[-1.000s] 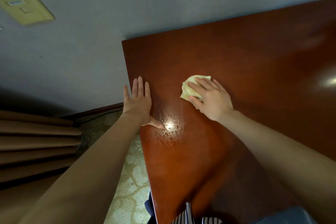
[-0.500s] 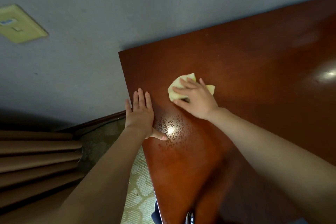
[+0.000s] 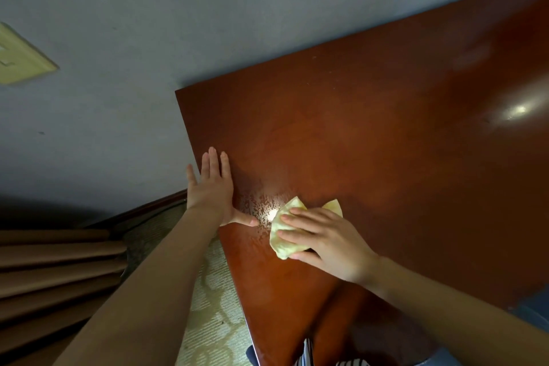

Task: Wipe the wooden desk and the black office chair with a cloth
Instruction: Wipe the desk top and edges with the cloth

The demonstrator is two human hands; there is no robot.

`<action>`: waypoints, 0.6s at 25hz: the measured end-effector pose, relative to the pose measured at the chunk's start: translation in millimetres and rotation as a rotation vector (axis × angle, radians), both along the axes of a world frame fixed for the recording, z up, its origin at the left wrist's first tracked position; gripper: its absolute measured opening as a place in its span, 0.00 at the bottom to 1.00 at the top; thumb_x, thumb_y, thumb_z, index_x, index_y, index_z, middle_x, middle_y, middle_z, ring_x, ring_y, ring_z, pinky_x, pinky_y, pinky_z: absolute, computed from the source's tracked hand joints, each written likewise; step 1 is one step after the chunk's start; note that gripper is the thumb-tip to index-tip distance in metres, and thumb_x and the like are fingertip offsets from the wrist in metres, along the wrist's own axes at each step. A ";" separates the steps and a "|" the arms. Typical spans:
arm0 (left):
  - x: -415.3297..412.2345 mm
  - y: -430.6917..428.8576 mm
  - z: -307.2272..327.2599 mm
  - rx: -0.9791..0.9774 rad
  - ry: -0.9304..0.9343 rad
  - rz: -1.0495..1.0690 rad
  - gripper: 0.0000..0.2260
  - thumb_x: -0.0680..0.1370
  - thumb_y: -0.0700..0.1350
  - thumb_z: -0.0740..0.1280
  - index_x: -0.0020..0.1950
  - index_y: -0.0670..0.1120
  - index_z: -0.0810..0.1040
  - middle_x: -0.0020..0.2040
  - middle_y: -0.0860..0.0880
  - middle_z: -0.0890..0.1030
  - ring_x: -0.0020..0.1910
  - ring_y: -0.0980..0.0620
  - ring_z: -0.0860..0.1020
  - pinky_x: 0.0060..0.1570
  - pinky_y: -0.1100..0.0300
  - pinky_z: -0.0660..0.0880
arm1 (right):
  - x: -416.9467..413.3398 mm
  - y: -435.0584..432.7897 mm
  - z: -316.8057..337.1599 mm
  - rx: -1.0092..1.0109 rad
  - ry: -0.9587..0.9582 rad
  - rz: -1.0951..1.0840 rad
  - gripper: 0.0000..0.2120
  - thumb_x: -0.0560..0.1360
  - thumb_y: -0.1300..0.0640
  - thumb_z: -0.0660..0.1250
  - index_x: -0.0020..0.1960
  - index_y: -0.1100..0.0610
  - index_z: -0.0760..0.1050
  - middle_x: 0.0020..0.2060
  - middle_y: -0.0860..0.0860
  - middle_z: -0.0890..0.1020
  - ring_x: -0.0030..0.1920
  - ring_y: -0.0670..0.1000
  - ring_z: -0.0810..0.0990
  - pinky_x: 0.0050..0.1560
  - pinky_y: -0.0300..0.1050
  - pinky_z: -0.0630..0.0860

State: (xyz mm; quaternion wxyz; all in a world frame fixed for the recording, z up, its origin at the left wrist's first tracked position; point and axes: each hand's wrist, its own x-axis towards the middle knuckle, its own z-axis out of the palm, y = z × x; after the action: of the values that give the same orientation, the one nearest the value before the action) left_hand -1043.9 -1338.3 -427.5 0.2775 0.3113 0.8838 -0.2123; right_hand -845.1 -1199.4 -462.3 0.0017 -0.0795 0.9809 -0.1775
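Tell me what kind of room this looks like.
Probably a hotel room or bedroom: a polished wooden desk against a plain wall, patterned carpet, and a brown pleated curtain.

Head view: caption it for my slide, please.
Right hand presses a yellow cloth on the desk beside a wet patch; left hand rests flat at its edge.

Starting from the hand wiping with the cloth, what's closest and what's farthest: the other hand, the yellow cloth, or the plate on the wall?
1. yellow cloth: under the right hand, touching it.
2. left hand: just left, flat on the desk edge.
3. wall plate: far away, upper left.
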 end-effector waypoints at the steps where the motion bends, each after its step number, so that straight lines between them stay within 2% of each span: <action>1: 0.0 -0.8 0.2 -0.001 0.000 -0.004 0.66 0.57 0.77 0.64 0.74 0.40 0.30 0.75 0.39 0.32 0.75 0.41 0.36 0.71 0.38 0.41 | -1.7 4.0 -0.5 0.019 0.006 -0.020 0.19 0.72 0.45 0.70 0.61 0.49 0.78 0.64 0.46 0.76 0.66 0.48 0.73 0.65 0.48 0.71; 5: 0.0 8.2 2.9 -0.020 0.044 -0.041 0.64 0.59 0.79 0.61 0.75 0.40 0.33 0.76 0.37 0.37 0.76 0.38 0.40 0.70 0.35 0.42 | -15.2 30.3 -1.6 0.072 0.054 -0.161 0.18 0.74 0.44 0.66 0.62 0.48 0.77 0.65 0.47 0.76 0.66 0.48 0.73 0.67 0.49 0.68; 8: 2.2 33.6 4.2 0.042 0.077 -0.108 0.62 0.61 0.78 0.59 0.75 0.39 0.34 0.76 0.36 0.37 0.76 0.38 0.41 0.70 0.34 0.43 | -31.5 57.8 -0.5 0.111 0.051 -0.302 0.18 0.75 0.45 0.66 0.63 0.48 0.77 0.65 0.47 0.76 0.66 0.49 0.73 0.68 0.49 0.66; 11: 2.5 66.7 3.6 0.081 0.076 -0.110 0.62 0.61 0.78 0.59 0.75 0.37 0.34 0.75 0.35 0.37 0.76 0.38 0.39 0.70 0.35 0.42 | -50.7 86.4 -0.3 0.142 0.017 -0.382 0.19 0.76 0.44 0.63 0.66 0.47 0.74 0.67 0.47 0.74 0.68 0.49 0.71 0.71 0.48 0.61; 15: -8.1 87.5 -2.7 0.034 0.050 -0.047 0.66 0.58 0.78 0.62 0.73 0.36 0.31 0.74 0.33 0.34 0.74 0.37 0.35 0.69 0.35 0.41 | -84.0 133.2 -1.6 0.132 -0.052 -0.482 0.21 0.77 0.44 0.60 0.70 0.45 0.68 0.71 0.46 0.69 0.72 0.48 0.64 0.74 0.46 0.50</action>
State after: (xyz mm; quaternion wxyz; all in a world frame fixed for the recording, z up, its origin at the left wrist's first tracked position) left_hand -1052.0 -1250.8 -430.3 0.2449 0.3311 0.8864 -0.2117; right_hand -929.1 -1066.2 -464.0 -0.0100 0.1614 0.9807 -0.1103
